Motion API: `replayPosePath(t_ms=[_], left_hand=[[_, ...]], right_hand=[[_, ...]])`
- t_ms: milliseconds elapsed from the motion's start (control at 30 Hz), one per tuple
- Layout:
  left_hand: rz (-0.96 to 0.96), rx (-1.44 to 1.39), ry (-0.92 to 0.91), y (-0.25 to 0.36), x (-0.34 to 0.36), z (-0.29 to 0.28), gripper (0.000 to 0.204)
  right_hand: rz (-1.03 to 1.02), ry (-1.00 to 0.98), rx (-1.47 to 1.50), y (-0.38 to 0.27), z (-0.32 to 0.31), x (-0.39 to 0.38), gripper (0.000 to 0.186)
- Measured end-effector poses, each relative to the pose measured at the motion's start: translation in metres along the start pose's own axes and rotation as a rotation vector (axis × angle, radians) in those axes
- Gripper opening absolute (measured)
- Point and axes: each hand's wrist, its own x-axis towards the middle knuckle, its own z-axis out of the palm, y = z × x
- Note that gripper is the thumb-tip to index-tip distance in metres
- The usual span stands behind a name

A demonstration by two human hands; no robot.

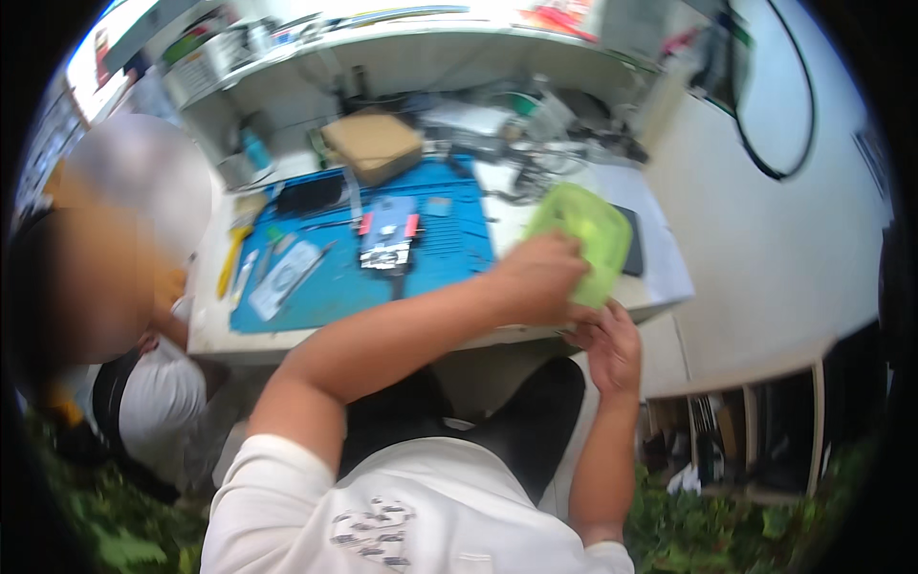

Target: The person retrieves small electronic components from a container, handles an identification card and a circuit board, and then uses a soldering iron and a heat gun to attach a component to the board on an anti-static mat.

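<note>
Your left hand (537, 279) reaches across your body to the green tray (602, 253) at the right end of the desk (206, 311). Motion blur hides its fingertips, so you cannot tell from this view whether they pinch the tray's wall or something inside it. Your right hand (615, 349) sits palm up with fingers bent just below the tray's near end; whether it grips that rim or only hovers there cannot be told either.

The tray looks tilted, its near end about level with the desk's front edge, above a dark slab (633, 251) and a white sheet (669, 270). If your left hand presses down or tugs while the right has no firm hold, the tray could tip toward your lap and drop whatever is in it. The sheet might also slide if the tray drags on it.

Watch your left forearm (411, 330) too: it crosses just in front of the blue mat (449, 249), where a phone (390, 215) sits in a pink-ended holder (414, 226). Swinging the arm back low and fast could knock that holder. Cables (531, 177) crowd the tray's far side and might snag it.
</note>
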Motion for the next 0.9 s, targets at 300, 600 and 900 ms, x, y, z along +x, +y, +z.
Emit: replayPosePath(t_ms=[300, 600, 900], left_hand=[[0.134, 0.127, -0.141, 0.017, 0.019, -0.013, 0.017], [0.243, 0.113, -0.095, 0.021, 0.030, -0.011, 0.016], [0.007, 0.137, 0.104, 0.005, 0.027, -0.065, 0.029]], right_hand=[[0.012, 0.108, 0.144, 0.024, 0.015, 0.004, 0.044], [-0.075, 0.018, 0.184, 0.035, 0.007, 0.008, 0.044], [-0.034, 0.223, 0.182, 0.023, 0.027, 0.021, 0.015]])
